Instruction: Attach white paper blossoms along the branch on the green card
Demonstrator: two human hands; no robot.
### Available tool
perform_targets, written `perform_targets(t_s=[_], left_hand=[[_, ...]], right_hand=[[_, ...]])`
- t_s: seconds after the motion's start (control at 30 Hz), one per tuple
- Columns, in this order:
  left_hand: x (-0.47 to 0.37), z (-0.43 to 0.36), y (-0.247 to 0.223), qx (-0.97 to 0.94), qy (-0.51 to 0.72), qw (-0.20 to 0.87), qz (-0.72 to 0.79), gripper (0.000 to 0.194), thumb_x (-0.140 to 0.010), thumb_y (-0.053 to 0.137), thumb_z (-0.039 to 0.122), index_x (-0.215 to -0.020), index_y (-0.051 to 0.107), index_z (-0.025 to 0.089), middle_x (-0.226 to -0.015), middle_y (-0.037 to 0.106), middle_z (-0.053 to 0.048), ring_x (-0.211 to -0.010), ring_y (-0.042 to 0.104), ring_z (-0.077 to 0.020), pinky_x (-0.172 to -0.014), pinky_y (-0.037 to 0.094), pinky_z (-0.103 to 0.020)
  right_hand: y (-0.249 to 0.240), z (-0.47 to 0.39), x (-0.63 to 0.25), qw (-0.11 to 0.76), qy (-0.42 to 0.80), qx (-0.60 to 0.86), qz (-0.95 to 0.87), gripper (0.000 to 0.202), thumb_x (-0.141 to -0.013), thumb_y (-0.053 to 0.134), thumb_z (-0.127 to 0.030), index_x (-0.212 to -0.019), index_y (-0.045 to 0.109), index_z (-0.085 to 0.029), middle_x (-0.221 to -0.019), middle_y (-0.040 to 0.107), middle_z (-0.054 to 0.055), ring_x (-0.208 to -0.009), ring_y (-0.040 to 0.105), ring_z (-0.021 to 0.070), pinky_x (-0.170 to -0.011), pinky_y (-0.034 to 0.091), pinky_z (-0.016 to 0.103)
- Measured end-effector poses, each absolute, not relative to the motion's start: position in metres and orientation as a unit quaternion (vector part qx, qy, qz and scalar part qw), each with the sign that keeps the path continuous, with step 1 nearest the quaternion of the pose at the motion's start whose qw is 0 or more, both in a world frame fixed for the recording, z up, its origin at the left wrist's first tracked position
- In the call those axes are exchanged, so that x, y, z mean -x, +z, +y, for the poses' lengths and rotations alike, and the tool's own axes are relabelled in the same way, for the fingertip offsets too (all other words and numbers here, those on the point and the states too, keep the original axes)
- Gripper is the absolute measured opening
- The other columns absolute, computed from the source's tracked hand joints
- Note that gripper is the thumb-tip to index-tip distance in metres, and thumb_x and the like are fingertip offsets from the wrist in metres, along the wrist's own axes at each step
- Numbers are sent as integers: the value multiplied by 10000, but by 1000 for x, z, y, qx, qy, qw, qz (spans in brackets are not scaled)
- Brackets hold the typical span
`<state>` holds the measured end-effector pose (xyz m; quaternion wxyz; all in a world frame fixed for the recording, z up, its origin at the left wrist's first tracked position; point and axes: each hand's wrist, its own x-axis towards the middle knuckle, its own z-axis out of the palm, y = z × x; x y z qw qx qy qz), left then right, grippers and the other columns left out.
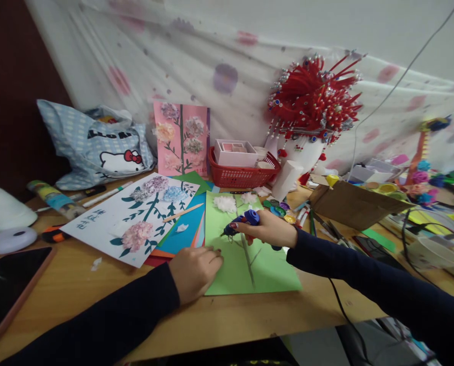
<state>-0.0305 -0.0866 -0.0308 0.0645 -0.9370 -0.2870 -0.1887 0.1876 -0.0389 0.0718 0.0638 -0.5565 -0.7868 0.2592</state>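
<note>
A blue hot glue gun [252, 217] is gripped in my right hand [267, 229], its nozzle pointing left and down over a green sheet of paper [227, 274]. The sheet bears a painted grey-green stem with side branches [246, 259] and white crumpled paper tufts [224, 204] near its top. My left hand [198, 269] lies on the sheet's left edge, palm down with fingers laid flat and nothing in them. Whether the nozzle touches the paper, I cannot tell.
To the left lies a white flower picture [108, 223] with a wooden stick [183, 212]. Behind stand a pink flower picture [165, 132], a red basket [234, 175] and a red beaded headdress [318, 96]. Paint pots [276, 209] sit right of the sheet. A black cord [341, 300] hangs over the front edge.
</note>
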Motion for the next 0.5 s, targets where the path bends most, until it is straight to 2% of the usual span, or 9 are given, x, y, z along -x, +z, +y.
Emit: perform_targets(t_s=[0.13, 0.3, 0.5], left_hand=[[31, -87, -31, 936, -197, 68, -285, 210, -860, 417, 158, -988, 584, 154, -938, 676, -106, -900, 636, -200, -742, 524, -302], [30, -86, -31, 934, -200, 70, -288, 205, -836, 431, 156, -965, 590, 154, -913, 682, -98, -855, 641, -196, -715, 528, -295], [31, -86, -31, 935, -201, 64, -284, 211, -850, 415, 160, -964, 592, 156, -945, 679, -103, -870, 640, -198, -731, 531, -305]], right_hand=[[73, -38, -191, 83, 260, 558, -784, 601, -822, 446, -646, -549, 645, -149, -555, 651, 44, -466, 510, 87, -491, 386, 205], [71, -39, -190, 66, 249, 556, -790, 628, -805, 436, -680, -535, 646, -153, -496, 610, 32, -434, 490, 87, -473, 369, 215], [71, -40, -196, 76, 257, 556, -787, 596, -815, 465, -643, -541, 647, -146, -545, 648, 46, -475, 526, 93, -516, 397, 215]])
